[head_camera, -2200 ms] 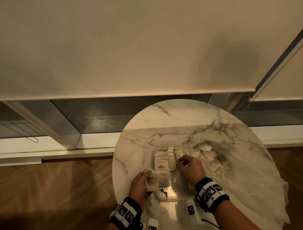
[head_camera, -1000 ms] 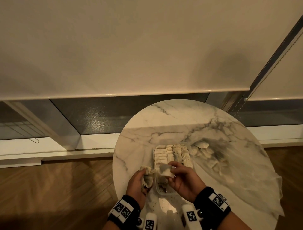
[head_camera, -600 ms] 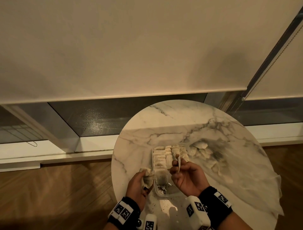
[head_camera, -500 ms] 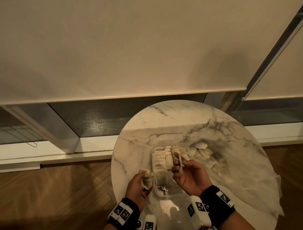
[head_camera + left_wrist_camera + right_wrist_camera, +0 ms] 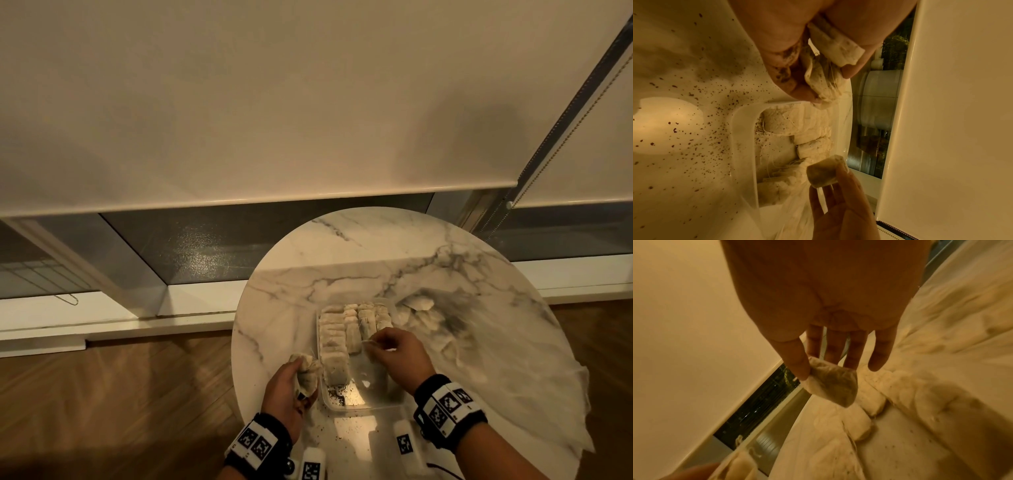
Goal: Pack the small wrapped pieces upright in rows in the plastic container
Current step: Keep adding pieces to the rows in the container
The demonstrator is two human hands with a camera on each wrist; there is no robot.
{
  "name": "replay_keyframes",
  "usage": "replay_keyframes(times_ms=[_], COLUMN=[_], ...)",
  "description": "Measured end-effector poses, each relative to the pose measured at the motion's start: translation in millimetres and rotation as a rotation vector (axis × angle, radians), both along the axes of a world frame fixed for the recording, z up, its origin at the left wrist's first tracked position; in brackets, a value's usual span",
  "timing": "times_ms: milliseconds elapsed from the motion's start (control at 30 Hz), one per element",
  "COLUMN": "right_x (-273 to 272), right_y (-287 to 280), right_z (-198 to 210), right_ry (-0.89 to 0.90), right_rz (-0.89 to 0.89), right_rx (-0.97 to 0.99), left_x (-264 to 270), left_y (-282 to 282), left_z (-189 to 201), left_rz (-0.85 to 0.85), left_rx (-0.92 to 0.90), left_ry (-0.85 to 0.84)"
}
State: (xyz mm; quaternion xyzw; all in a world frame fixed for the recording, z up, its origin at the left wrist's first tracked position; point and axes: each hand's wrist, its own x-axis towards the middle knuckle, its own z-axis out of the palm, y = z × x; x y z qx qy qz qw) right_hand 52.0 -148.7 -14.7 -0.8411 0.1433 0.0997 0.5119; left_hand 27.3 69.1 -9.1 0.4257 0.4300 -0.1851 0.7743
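Note:
A clear plastic container [image 5: 363, 408] sits on the round marble table [image 5: 359, 246], with rows of small wrapped pieces [image 5: 337, 329] standing upright in its far and left parts. My right hand [image 5: 371, 344] hovers over the container's middle and pinches one wrapped piece [image 5: 832, 387] between thumb and fingers, just above the packed rows [image 5: 869, 402]. My left hand [image 5: 301, 380] rests beside the container's left wall and grips a small bundle of wrapped pieces [image 5: 830, 65]. The container's near part holds only dark crumbs.
A heap of loose wrapped pieces [image 5: 421, 315] lies on a crumpled clear plastic bag [image 5: 513, 359] to the right of the container. Dark crumbs [image 5: 701, 138] are scattered over the table near me. The table's left edge is close to my left hand.
My right hand took one piece from the left hand's bundle, turned it, and carried it forward and down over the rows. The left hand has stayed put with its bundle.

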Motion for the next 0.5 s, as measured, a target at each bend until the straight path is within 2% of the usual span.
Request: replay_keyframes(times_ms=[133,200,500], right_x=[-5,-4,24], right_y=[16,19,-6], right_z=[-3,-11,-21], right_ry=[0.106,0.117,0.144], right_rz=[0.187,0.267,0.373], right_rx=[0.017,-0.067,-0.508], left_x=[1,2,2], left_y=[1,2,3], left_z=[0,0,2], left_rz=[-0.004,-0.005,0.013], left_rx=[0.025,0.029,-0.002], left_ry=[0.006,0.008,-0.009])
